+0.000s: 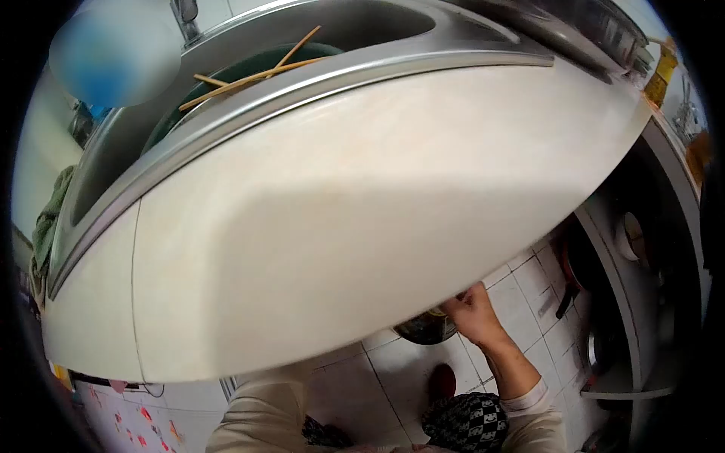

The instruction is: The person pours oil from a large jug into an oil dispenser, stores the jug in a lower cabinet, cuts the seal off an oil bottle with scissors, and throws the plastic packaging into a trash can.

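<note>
My right hand [474, 313] is low, just past the front edge of the worktop, with its fingers curled closed. Those fingers are at the side of a dark, glossy round thing [427, 330] with a lighter patch near its top. The worktop covers part of it, so its kind is unclear. My left sleeve [264, 408] reaches in under the worktop, and the left hand itself is hidden there.
A pale worktop [362, 196] fills the middle. Behind it, a steel sink [370, 64] holds a dark green basin [264, 60] with several chopsticks [257, 81] across it. Shelving [619, 309] stands at right, beside a dark-handled pan [572, 275]. White tiles [521, 302] cover the floor.
</note>
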### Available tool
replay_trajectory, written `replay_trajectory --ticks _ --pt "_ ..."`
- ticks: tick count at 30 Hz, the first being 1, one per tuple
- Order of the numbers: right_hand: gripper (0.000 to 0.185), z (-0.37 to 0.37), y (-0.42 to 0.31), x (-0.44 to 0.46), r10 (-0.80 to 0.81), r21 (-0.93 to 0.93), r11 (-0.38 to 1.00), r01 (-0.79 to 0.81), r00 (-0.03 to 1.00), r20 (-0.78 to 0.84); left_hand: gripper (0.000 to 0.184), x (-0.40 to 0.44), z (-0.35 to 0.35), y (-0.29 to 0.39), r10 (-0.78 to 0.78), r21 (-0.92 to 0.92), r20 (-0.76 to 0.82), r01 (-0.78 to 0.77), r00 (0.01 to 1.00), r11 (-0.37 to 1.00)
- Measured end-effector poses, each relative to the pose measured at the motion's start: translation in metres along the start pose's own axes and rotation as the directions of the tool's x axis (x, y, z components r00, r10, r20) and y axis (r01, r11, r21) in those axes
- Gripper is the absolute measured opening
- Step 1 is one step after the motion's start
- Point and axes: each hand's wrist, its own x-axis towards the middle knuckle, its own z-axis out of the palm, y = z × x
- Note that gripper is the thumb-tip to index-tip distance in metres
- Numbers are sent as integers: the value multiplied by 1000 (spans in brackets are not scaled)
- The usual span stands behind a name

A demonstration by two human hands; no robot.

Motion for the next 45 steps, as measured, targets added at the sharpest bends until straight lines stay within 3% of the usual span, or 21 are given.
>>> replay_trajectory --ticks 1,2,5,9,14,16,17,26,34,45 --pt "21 1 -2 0 -55 33 998 56 998 -42 64 -7 -8 -9 -37 18 -48 38 998 999" --pt "22 3 -11 0 26 139 990 -20 999 -41 64 -15 -14 -16 -78 31 -95 81 992 996" --pt "23 1 -15 7 38 70 997 -38 999 4 64 -40 -33 -38 -167 47 -232 182 958 982" --pt "22 7 -33 18 86 212 975 -71 994 -62 63 -68 -59 -63 -258 28 -385 291 886 956" --pt "17 18 -46 36 12 49 999 -7 995 -95 63 -90 -82 -87 -324 0 -504 375 801 927" --pt "19 26 -46 48 -162 49 983 176 964 -209 63 -97 -87 -92 -339 -15 -531 392 777 920" --pt "19 29 -42 55 -163 50 983 176 966 -201 63 -99 -87 -94 -346 -20 -540 400 767 917" --pt "32 33 39 145 -25 -113 994 12 993 -112 62 -89 -86 -110 -374 -76 -562 404 738 912" --pt "40 24 145 147 190 -164 966 -200 979 -78 61 -59 -69 -113 -371 -73 -522 394 768 916" --pt "52 11 169 148 248 -163 953 -255 967 -60 61 14 -31 -91 -288 -57 -418 292 862 955"
